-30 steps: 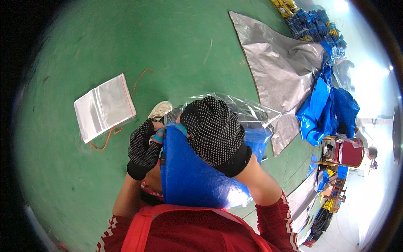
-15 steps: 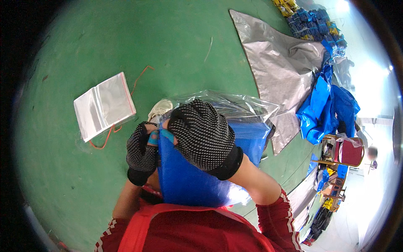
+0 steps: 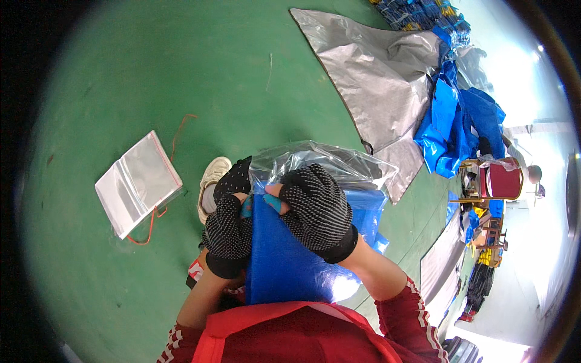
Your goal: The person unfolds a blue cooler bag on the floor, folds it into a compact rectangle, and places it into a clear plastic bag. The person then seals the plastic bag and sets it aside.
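While both hands wear black dotted gloves, the left hand (image 3: 229, 227) and right hand (image 3: 318, 209) each grasp the top edge of a folded blue sheet (image 3: 284, 266), held upright close to the body, apparently to steady it against the mouth of a clear plastic bag (image 3: 330, 163) just beyond. Far left on the green floor (image 3: 151, 72) lies a stack of clear bags (image 3: 136, 181); a silver sheet (image 3: 375, 72) lies far right.

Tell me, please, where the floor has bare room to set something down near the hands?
Bare green floor spreads beyond the stack of clear bags and left of the silver sheet. It is crowded on the right, with blue sheets piled up, and around the left hand and right hand gripping the blue folded sheet.
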A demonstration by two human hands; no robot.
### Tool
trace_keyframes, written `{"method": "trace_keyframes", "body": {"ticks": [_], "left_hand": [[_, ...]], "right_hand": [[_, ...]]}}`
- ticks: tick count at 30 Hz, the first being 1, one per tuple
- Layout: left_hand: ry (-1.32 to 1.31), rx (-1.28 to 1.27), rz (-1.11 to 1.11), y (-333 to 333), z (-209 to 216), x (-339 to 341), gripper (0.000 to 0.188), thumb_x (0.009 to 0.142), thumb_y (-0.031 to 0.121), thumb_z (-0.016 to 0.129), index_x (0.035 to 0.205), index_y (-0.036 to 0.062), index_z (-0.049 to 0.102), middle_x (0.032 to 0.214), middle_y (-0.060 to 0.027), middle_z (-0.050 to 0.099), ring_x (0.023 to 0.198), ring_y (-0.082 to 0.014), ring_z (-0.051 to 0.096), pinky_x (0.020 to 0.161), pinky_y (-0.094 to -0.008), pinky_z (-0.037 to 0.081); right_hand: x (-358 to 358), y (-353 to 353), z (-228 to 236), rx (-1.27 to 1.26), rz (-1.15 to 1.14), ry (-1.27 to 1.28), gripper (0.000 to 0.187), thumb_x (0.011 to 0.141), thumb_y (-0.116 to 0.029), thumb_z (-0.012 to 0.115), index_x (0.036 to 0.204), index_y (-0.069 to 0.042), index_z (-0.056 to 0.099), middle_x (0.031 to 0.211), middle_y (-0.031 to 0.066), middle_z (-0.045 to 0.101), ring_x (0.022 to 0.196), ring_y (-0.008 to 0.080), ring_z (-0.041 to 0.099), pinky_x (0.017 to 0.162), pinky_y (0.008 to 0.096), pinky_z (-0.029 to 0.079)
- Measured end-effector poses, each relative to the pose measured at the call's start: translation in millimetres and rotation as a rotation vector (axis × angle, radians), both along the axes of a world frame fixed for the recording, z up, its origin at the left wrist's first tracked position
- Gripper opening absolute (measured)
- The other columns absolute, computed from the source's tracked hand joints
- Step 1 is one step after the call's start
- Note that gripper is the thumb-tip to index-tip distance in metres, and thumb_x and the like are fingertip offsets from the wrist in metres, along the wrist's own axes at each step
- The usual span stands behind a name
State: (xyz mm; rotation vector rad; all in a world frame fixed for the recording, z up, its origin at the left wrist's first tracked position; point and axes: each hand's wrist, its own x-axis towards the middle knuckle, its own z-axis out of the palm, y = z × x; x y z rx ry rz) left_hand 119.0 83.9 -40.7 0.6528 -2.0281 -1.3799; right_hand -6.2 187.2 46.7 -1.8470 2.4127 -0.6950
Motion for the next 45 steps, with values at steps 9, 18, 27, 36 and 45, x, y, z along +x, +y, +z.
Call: {"method": "trace_keyframes", "body": {"ticks": [9, 18, 27, 36, 45], "left_hand": [[-0.264, -0.161, -0.088, -1, -13, 25, 0.018, 0.082, 0.016, 0.068, 0.096, 0.0048, 0.064, 0.084, -0.0155, 0.065, 0.075, -0.0287, 0.063, 0.069, -0.0342, 0.049], [-0.081, 0.101, -0.136, -6, -44, 36, 0.014, 0.084, 0.009, 0.059, 0.095, 0.001, 0.062, 0.087, -0.0182, 0.065, 0.079, -0.0326, 0.064, 0.072, -0.0377, 0.05], [-0.085, 0.197, -0.173, -21, -57, 48, 0.022, 0.094, 0.018, 0.051, 0.104, 0.0, 0.059, 0.102, -0.0157, 0.063, 0.095, -0.0258, 0.06, 0.085, -0.0358, 0.046], [0.056, 0.64, -0.402, -43, 8, 13, 0.066, 0.083, 0.046, 0.065, 0.129, 0.0001, 0.049, 0.12, -0.0125, 0.057, 0.107, -0.0247, 0.056, 0.095, -0.0379, 0.043], [-0.229, 0.735, -0.266, 5, 4, 19, 0.069, 0.078, 0.037, 0.076, 0.129, 0.0006, 0.048, 0.12, -0.0128, 0.056, 0.103, -0.025, 0.056, 0.091, -0.0382, 0.045]], "right_hand": [[8, 3, -5, -0.055, 0.095, 0.06, 0.018, 0.077, -0.018, 0.067, 0.088, -0.005, 0.066, 0.078, 0.0118, 0.062, 0.066, 0.0313, 0.058, 0.059, 0.0425, 0.047], [12, 33, 6, 0.04, -0.094, -0.318, 0.019, 0.083, -0.024, 0.066, 0.084, -0.005, 0.067, 0.082, 0.0143, 0.063, 0.078, 0.0321, 0.06, 0.07, 0.0418, 0.049], [-40, 116, -15, -0.416, -0.703, -0.707, 0.069, 0.078, -0.033, 0.076, 0.129, 0.002, 0.045, 0.112, 0.0141, 0.062, 0.103, 0.0214, 0.058, 0.092, 0.0341, 0.045], [5, 147, -2, -0.406, -0.711, -0.829, 0.071, 0.075, -0.039, 0.078, 0.125, 0.004, 0.051, 0.11, 0.0162, 0.065, 0.101, 0.0185, 0.061, 0.089, 0.0326, 0.048], [59, 203, -34, 0.015, -0.819, -1.218, 0.078, 0.077, -0.05, 0.074, 0.126, 0.006, 0.052, 0.106, 0.0173, 0.067, 0.093, 0.0195, 0.066, 0.083, 0.0323, 0.052]]}}
